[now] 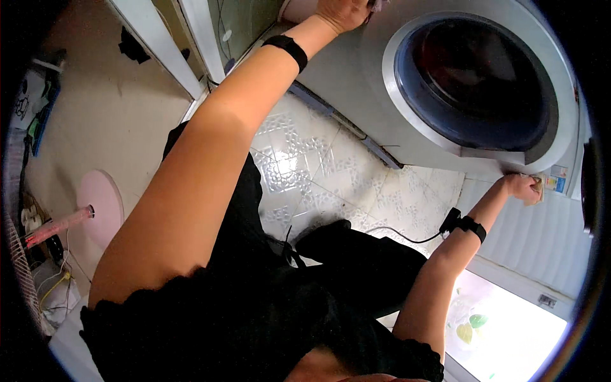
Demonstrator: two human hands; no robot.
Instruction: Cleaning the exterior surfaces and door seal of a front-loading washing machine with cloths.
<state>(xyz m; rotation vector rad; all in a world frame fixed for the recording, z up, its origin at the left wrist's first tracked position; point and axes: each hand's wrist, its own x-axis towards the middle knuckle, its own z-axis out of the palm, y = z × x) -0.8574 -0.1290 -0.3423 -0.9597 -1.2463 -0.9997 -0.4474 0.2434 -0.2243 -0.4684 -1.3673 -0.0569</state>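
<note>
A silver front-loading washing machine [356,95] with a round dark glass door [477,76] fills the upper right. At the top edge, my left hand [344,14] is beside the machine's upper left side. Its fingers look curled around a small dark and pinkish thing, partly cut off by the frame, whose kind I cannot make out. Lower on the right, my right hand [520,188] is closed on a beige cloth [539,191], close to the machine's edge below the door and near a small coloured sticker [557,179]. Both wrists wear black straps.
Below the machine lies a patterned, glossy tiled floor [286,184]. A white ribbed panel [528,229] stands at right, above a bright white surface with a leaf print [484,325]. A white door frame [159,48] and a pink round-based stand [102,207] are at left. A black cable [407,237] hangs from my right wrist.
</note>
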